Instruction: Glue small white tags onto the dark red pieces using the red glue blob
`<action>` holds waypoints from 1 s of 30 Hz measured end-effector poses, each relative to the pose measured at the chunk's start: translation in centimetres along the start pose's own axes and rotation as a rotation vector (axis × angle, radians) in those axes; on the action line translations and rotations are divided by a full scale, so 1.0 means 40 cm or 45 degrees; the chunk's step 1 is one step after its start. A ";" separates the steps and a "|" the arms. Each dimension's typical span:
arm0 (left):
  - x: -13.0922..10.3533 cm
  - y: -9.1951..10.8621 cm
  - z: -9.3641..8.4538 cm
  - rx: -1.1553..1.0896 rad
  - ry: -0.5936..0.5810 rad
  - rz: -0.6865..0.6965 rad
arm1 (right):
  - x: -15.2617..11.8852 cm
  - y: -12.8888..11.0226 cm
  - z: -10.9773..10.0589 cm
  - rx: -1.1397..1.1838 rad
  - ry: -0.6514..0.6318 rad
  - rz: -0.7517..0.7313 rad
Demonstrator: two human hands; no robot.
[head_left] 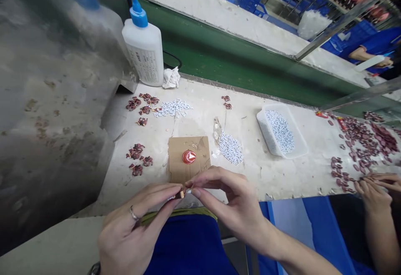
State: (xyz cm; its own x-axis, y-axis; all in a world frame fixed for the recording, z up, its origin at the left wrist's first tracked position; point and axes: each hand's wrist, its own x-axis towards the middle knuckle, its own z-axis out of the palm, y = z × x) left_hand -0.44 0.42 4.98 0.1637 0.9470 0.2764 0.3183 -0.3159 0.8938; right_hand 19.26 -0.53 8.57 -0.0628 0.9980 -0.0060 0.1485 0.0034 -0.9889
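Note:
My left hand (134,225) and my right hand (225,200) meet at the table's near edge, fingertips pinched together on one tiny piece (181,193), brownish with a white bit beside it. Just beyond them lies a brown cardboard square (188,166) with a blob of red glue (189,157) on it. A heap of small white pieces (231,147) sits to the right of the card. Small dark red pieces (138,160) lie in clusters to its left. A ring is on my left hand.
A white glue bottle (144,45) with a blue nozzle stands at the back left beside a crumpled tissue (171,78). A white tray (300,145) holds white pieces. Another person's hands (376,187) work among dark red pieces (363,141) at the right. A green conveyor (234,62) runs behind.

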 end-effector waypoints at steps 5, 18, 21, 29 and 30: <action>-0.002 0.001 0.001 0.015 -0.012 -0.022 | 0.005 0.001 -0.001 0.017 -0.026 0.018; 0.000 0.004 -0.018 0.024 -0.092 0.042 | 0.022 -0.043 -0.036 -0.437 -0.329 -0.188; 0.002 0.004 -0.022 0.005 -0.114 0.040 | 0.022 -0.047 -0.044 -0.528 -0.400 -0.270; 0.023 0.011 -0.023 -0.007 -0.125 0.039 | 0.022 -0.052 -0.049 -0.591 -0.400 -0.272; 0.023 0.011 -0.025 -0.001 -0.120 0.024 | 0.023 -0.056 -0.049 -0.561 -0.358 -0.251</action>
State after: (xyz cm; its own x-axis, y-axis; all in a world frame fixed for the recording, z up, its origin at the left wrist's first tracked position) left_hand -1.09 1.22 6.00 0.2571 0.9312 0.2585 0.3135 -0.3334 0.8891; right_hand 20.81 0.52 11.07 -0.3831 0.9207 0.0739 0.5022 0.2747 -0.8199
